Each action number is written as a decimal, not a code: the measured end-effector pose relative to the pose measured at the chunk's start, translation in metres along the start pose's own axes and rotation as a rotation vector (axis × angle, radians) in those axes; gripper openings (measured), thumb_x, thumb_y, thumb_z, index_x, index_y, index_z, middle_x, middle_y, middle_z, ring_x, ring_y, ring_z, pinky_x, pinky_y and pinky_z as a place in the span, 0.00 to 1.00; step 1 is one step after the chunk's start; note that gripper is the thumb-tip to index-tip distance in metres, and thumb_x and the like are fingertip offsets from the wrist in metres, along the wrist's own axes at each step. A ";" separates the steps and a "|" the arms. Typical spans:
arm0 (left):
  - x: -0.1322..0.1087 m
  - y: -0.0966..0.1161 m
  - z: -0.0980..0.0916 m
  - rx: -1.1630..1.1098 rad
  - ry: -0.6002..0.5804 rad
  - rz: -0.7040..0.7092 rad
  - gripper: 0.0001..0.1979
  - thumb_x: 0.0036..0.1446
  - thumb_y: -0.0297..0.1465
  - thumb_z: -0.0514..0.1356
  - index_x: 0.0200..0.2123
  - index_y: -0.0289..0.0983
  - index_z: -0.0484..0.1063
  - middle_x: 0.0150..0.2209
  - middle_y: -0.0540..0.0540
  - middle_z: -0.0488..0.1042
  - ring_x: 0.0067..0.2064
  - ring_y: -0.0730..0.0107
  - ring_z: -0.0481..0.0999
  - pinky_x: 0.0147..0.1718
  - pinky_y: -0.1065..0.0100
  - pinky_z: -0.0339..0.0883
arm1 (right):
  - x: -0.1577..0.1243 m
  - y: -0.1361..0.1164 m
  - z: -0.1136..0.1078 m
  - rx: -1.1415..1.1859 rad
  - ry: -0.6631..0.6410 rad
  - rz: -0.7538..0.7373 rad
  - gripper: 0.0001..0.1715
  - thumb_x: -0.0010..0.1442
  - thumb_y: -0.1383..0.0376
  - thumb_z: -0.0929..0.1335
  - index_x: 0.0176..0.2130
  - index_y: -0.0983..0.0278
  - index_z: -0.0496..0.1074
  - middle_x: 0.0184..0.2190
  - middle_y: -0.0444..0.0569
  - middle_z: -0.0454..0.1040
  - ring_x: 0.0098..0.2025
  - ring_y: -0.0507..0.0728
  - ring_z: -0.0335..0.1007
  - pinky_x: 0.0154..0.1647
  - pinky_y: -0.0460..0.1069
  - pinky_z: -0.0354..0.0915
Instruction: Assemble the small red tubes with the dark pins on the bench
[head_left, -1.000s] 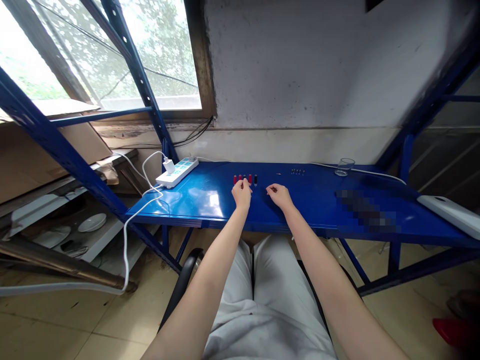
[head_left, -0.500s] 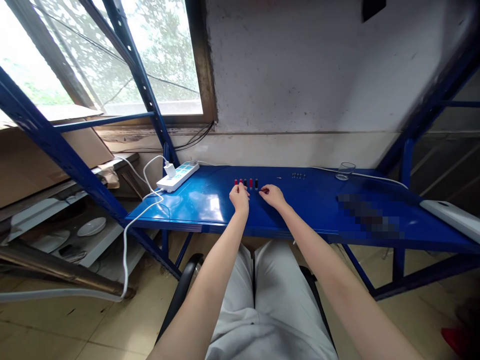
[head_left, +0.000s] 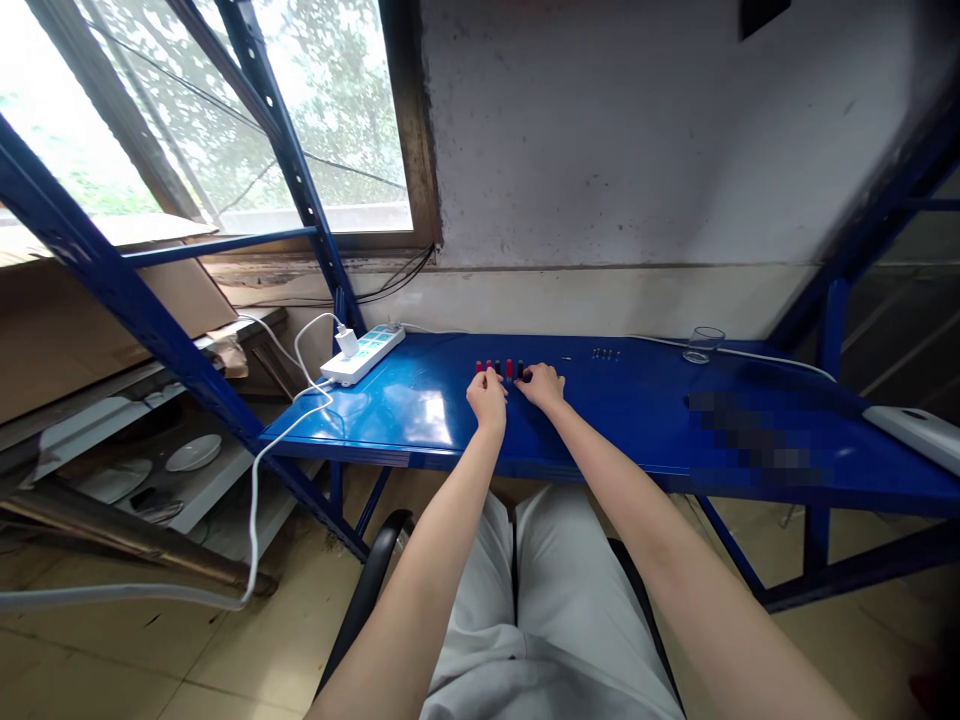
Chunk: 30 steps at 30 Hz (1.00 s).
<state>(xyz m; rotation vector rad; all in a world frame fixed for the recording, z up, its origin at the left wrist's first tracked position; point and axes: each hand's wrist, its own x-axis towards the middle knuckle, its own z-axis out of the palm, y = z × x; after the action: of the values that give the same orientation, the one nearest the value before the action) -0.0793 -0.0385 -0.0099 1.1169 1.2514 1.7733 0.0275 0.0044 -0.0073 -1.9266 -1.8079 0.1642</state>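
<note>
A row of small red and black cylinder-shaped pieces stands on the blue table (head_left: 420, 400). Among them are a red piece (head_left: 509, 368) and a black piece (head_left: 520, 368) at the right end. My left hand (head_left: 488, 400) is closed in a pinch just in front of the row's left part, partly covering it. Whatever its fingertips hold, if anything, is hidden. Beside the right end of the row, my right hand (head_left: 544, 385) pinches a small dark piece (head_left: 527, 376) between thumb and fingers.
Several tiny metal pins (head_left: 606, 354) lie farther back, with a small sliver (head_left: 566, 358) to their left. A clear glass (head_left: 703, 345) stands near the wall. A white power strip (head_left: 365, 355) occupies the left side, its cord hanging over the edge. A white device (head_left: 919, 440) sits far right.
My right hand has moved left, bringing the small dark piece up close to the row's right end. My left hand has stayed about where it was. The view has shifted slightly.
</note>
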 end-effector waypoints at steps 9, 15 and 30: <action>-0.001 0.001 -0.001 0.037 -0.017 0.007 0.17 0.57 0.39 0.50 0.22 0.36 0.64 0.16 0.53 0.63 0.16 0.79 0.61 0.18 0.75 0.56 | 0.004 0.000 0.008 0.015 0.048 0.007 0.12 0.53 0.59 0.65 0.35 0.63 0.73 0.43 0.55 0.71 0.48 0.63 0.61 0.44 0.57 0.56; -0.004 0.004 0.000 0.049 -0.069 0.039 0.19 0.57 0.43 0.49 0.23 0.35 0.65 0.16 0.52 0.63 0.16 0.79 0.61 0.17 0.76 0.56 | 0.000 0.004 0.000 0.115 0.068 0.022 0.10 0.54 0.62 0.64 0.36 0.62 0.72 0.38 0.51 0.74 0.44 0.60 0.66 0.44 0.55 0.55; -0.005 -0.006 0.008 0.087 -0.480 0.127 0.11 0.54 0.34 0.56 0.40 0.36 0.69 0.30 0.47 0.73 0.18 0.81 0.66 0.19 0.75 0.62 | -0.046 0.030 -0.024 0.117 0.339 -0.280 0.16 0.59 0.67 0.58 0.44 0.65 0.68 0.41 0.55 0.73 0.42 0.58 0.67 0.45 0.53 0.52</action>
<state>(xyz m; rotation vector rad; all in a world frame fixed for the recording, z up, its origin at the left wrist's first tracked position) -0.0694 -0.0380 -0.0157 1.5875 0.9861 1.4256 0.0590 -0.0462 -0.0095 -1.4979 -1.7677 -0.1407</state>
